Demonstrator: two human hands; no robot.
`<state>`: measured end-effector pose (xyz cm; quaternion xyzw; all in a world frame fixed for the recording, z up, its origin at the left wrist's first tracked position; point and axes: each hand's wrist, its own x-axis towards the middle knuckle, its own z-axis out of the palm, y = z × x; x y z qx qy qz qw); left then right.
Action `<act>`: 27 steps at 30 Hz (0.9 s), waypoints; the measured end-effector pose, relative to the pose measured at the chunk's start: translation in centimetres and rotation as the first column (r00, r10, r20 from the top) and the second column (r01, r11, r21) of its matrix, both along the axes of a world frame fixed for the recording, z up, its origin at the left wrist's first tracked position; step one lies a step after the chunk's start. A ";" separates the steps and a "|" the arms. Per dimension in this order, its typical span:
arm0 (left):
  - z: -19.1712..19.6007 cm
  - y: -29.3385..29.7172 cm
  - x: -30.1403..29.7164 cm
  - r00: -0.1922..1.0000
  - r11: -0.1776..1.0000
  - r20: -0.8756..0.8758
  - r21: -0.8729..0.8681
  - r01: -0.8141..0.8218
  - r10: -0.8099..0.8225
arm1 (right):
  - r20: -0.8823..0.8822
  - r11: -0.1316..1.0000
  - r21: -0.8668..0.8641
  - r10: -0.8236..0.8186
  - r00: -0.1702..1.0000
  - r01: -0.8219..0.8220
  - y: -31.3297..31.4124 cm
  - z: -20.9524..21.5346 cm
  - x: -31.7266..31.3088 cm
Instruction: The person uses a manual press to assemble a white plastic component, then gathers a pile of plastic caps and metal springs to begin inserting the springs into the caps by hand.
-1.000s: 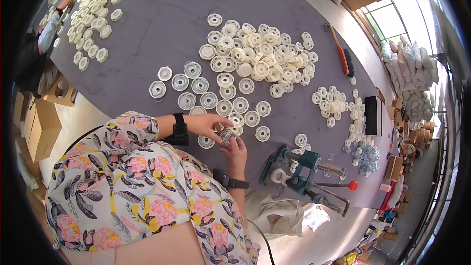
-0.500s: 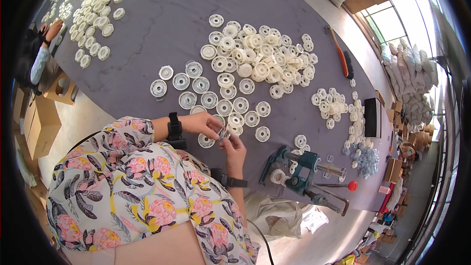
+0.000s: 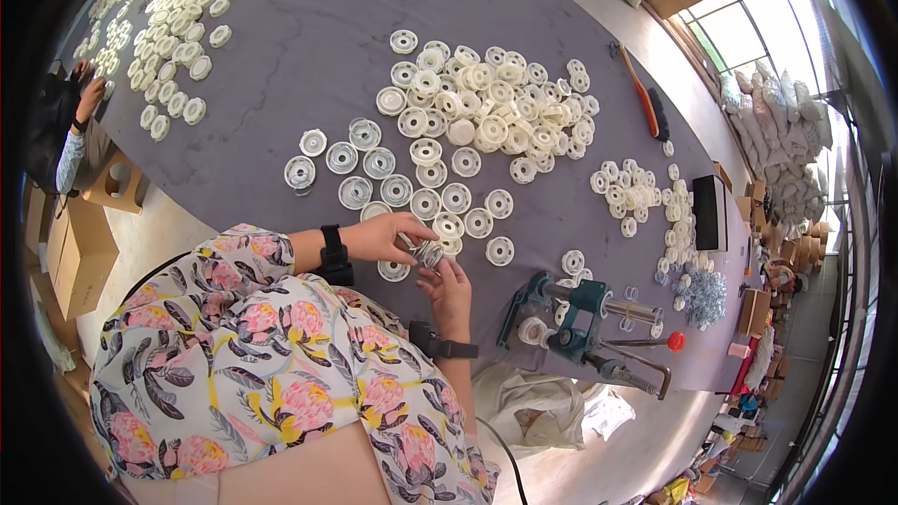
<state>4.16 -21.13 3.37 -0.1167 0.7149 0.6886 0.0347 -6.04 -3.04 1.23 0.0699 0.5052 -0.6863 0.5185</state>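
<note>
Between my two hands is a silvery coil spring (image 3: 429,254), seen small at the near side of the table. My left hand (image 3: 382,237) grips it from the left, its fingers bent round the upper side. From below, my right hand (image 3: 449,290) pinches its lower right part with thumb and fingers. Whether a white disc sits within the coil I cannot make out. Just beyond lie loose white plastic wheel-like discs (image 3: 456,197). Several silvery-grey coil-topped discs (image 3: 355,193) rest to the left of those, and one white disc (image 3: 393,270) is beside my left wrist.
A green hand press (image 3: 585,313) with a red-knobbed lever stands at the right. Beyond are a large heap of white discs (image 3: 496,98), an orange-handled brush (image 3: 645,93), a black box (image 3: 709,213) and clear small parts (image 3: 704,297). Another person's hand (image 3: 91,98) works at far left.
The coil spring has turned and shows more of its rings; both hands stay around it, with fingers shifted slightly. The view has moved a little. The other person's hands have moved at far left.
</note>
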 end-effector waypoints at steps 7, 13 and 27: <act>-0.1 -0.1 0.0 0.996 0.999 -0.085 -0.004 0.038 -0.038 | 0.060 0.995 -0.074 0.077 0.995 -0.072 0.3 -0.8 -0.4; 1.6 -0.7 0.5 0.980 0.926 -0.143 -0.369 0.079 -0.141 | 0.237 0.985 -0.111 0.152 0.959 -0.129 -0.1 -1.1 0.0; 0.5 -0.6 0.4 0.985 0.983 -0.168 -0.183 0.019 -0.050 | 0.148 0.991 -0.131 0.003 0.989 0.017 -0.5 0.0 0.7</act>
